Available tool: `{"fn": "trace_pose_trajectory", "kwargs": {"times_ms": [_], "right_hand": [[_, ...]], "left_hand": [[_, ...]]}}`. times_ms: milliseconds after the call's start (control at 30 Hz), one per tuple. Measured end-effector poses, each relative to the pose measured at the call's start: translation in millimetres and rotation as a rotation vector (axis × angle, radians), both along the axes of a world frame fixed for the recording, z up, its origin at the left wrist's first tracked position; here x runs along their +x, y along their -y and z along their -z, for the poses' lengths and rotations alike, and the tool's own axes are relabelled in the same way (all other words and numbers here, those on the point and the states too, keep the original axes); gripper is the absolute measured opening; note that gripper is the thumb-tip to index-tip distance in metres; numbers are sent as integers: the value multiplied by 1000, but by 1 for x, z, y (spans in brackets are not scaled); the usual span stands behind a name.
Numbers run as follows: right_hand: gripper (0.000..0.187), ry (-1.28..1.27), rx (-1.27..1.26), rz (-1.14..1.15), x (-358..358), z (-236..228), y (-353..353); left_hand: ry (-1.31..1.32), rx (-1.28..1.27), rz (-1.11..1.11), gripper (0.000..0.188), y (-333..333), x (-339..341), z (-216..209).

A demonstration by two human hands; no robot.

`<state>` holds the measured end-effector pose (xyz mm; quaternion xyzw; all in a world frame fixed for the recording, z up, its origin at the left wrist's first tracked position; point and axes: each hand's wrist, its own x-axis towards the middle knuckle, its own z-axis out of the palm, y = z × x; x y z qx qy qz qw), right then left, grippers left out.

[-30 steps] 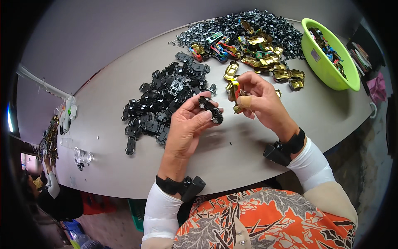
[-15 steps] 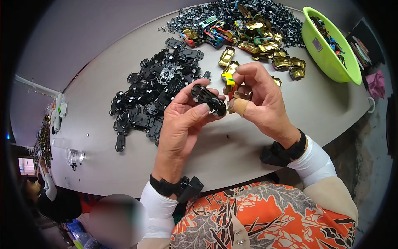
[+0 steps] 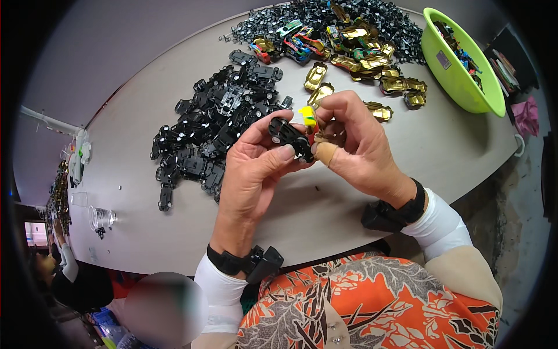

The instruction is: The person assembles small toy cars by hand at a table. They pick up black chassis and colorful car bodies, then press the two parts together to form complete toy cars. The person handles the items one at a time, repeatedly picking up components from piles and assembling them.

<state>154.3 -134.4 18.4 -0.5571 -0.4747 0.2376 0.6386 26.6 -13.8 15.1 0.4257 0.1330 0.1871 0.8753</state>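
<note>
Between the thumb and fingers of my left hand (image 3: 256,160) is a black toy car chassis (image 3: 289,138) with small wheels. My right hand (image 3: 360,139), its thumb wrapped in a tan bandage, pinches a toy car body shell (image 3: 309,118) that shows yellow, green and red. The shell sits right at the chassis's right end; whether they touch is hidden by my fingers. Left of my hands lies a heap of black toy car chassis (image 3: 195,163). Beyond my right hand several gold toy car shells (image 3: 315,77) rest on the table.
Small dark parts (image 3: 256,26) are piled along the table's far edge, with multicoloured shells (image 3: 299,43) before them. A lime-green basin (image 3: 433,46) holding toy cars stands at the far right. A clear plastic cup (image 3: 103,218) is at the left, and another person (image 3: 67,262) works beyond it.
My right hand has moved slightly left, bringing the coloured shell closer to the chassis. The chassis has barely moved in my left hand.
</note>
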Motion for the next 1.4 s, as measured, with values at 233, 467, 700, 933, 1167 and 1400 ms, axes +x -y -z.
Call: {"fn": "trace_pose_trajectory", "kwargs": {"times_ms": [233, 467, 700, 933, 1167, 1400], "right_hand": [[33, 184, 0, 27, -4, -3, 1], [39, 176, 35, -4, -4, 2, 0], [32, 299, 21, -72, 0, -3, 0], [30, 123, -25, -12, -6, -2, 1], [25, 411, -15, -10, 8, -2, 3], [7, -176, -164, -206, 20, -1, 8]], "left_hand": [[-8, 112, -73, 46, 6, -2, 0], [-4, 217, -14, 42, 4, -2, 2], [-47, 169, 8, 42, 3, -3, 2], [-19, 575, -27, 39, 7, -2, 8], [-105, 374, 74, 39, 4, -2, 5], [-173, 112, 137, 31, -2, -5, 6]]}}
